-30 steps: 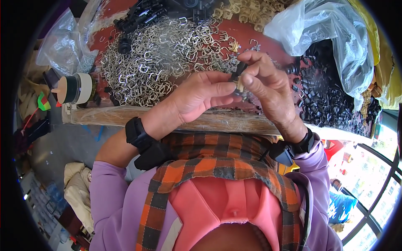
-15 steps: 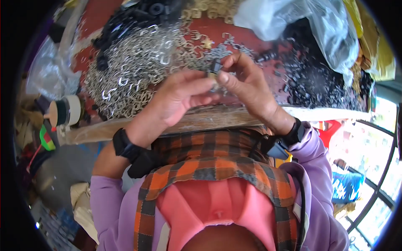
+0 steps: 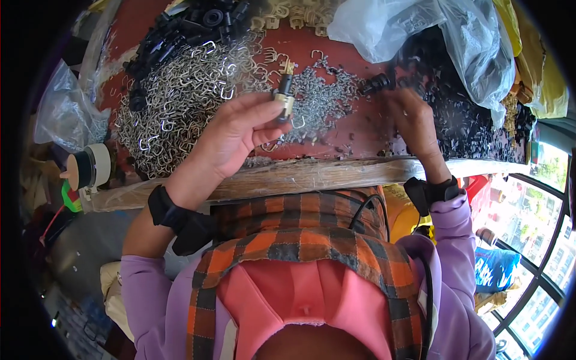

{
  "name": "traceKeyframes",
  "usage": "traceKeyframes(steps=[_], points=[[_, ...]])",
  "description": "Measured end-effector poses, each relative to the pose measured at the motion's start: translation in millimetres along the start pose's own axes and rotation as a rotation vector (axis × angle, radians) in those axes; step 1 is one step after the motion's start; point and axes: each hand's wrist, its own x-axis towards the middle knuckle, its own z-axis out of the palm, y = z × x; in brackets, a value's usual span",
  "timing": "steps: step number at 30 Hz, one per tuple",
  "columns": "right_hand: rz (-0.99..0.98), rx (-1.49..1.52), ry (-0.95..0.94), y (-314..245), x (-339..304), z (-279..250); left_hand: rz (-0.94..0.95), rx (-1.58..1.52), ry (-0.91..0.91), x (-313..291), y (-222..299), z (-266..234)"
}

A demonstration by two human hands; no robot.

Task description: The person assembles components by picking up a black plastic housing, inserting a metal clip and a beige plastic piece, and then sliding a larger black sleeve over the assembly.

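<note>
My left hand (image 3: 240,127) pinches a small cylindrical fitting (image 3: 285,101), black with a cream-coloured collar, held above the table. At its upper end shows a brass-coloured piece; whether it is joined on, I cannot tell. Below the fitting lies a pile of tiny silver-grey metal parts (image 3: 327,102). To the left of it spreads a heap of U-shaped metal clips (image 3: 180,102). My right hand (image 3: 415,123) is over the near edge of many small black pieces (image 3: 468,129). Its fingers are curled and partly smeared, with a round black part (image 3: 377,83) beside them.
Bigger black fittings (image 3: 210,24) lie at the far left, and cream-coloured fittings (image 3: 297,18) at the far middle. A clear plastic bag (image 3: 474,54) drapes over the black pieces. A wooden rail (image 3: 270,180) borders the red table; a spool (image 3: 96,165) stands at its left end.
My right hand has left the fitting and moved right to the small black pieces. My left hand has shifted slightly left, still pinching the fitting, now upright and more visible.
</note>
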Motion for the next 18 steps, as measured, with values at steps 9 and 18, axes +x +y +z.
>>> traceKeyframes(steps=[9,18], points=[[-0.106,-0.148,-0.085,-6,-16,-34,-0.025,-0.023,-0.002,-6,-1,-12],[-0.046,-0.16,-0.061,0,-28,-11,-0.062,-0.009,-0.102,0,-6,14]])
